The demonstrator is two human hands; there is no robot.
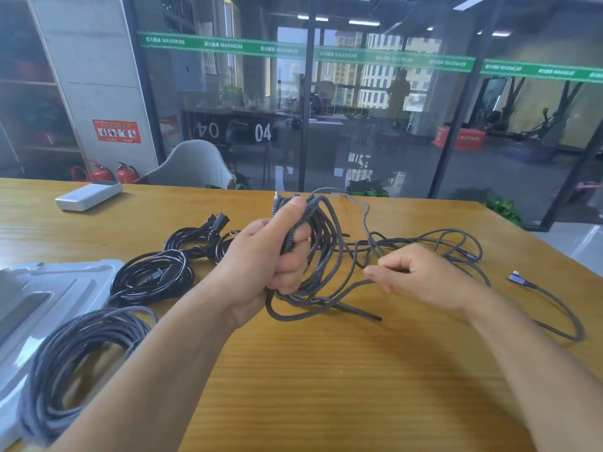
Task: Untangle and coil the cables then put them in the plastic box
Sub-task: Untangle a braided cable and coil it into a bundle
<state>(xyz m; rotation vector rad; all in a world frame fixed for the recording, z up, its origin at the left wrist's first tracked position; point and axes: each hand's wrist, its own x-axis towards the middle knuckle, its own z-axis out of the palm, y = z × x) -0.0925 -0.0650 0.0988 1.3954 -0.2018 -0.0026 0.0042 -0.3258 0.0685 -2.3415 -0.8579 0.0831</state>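
grey coiled cable blurs at the left edge, perhaps overlapping the plastic box.

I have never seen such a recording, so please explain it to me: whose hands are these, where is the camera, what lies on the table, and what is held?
There is no machine here. One camera sits on a person's head and looks down at their own two hands. The left hand holds a half-wound grey braided cable in a firm grip. The right hand pinches a loose strand of that cable. On the wooden table lie two bundles of black power cords, a finished grey coil resting partly on a pale plastic lid, and a white device further back.
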